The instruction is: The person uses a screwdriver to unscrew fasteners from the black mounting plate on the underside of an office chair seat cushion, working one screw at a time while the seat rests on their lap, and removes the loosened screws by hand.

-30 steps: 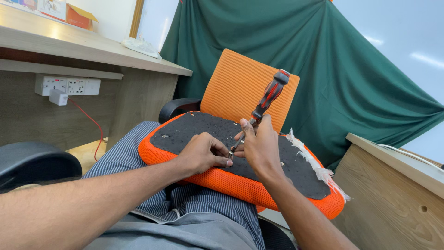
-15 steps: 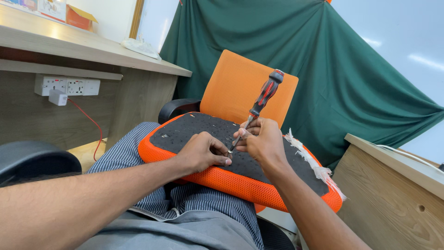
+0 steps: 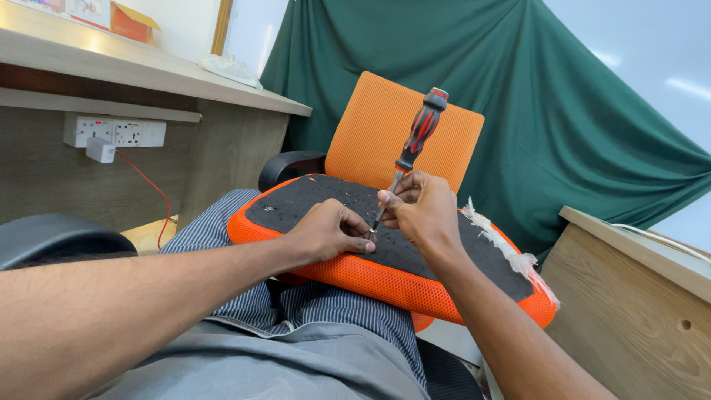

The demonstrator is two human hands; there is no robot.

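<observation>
Working: prying at a small fastener, probably a staple, in the black underside of the orange seat cushion (image 3: 385,278) lying across my lap
Step in hand: looks like mid-removal; screwdriver tip is set at the spot, not yet levered clear as far as I can judge
Right hand (image 3: 424,211): closed around the metal shaft of the screwdriver (image 3: 413,148), low down near the tip; red-and-black handle sticks up free, tilted away from me
Left hand (image 3: 326,231): fingers curled and pinched at the same spot, just beside the tip, pressing the black fabric; whether it grips a staple I cannot tell, too small
Cushion position: resting on my thighs, front edge toward me, frayed white fabric (image 3: 503,241) along its right edge
Next move calls for: a short controlled lever at the tip, left fingertips kept off the blade line; slip risk is toward my left hand
Edges: cushion's right corner overhangs my leg, near the wooden counter (image 3: 629,311) on the right; orange chair back (image 3: 378,133) just behind
Open room: free air above the handle; left side is hemmed by a second counter (image 3: 148,74) with a wall socket strip (image 3: 115,133); green curtain (image 3: 578,126) well behind
</observation>
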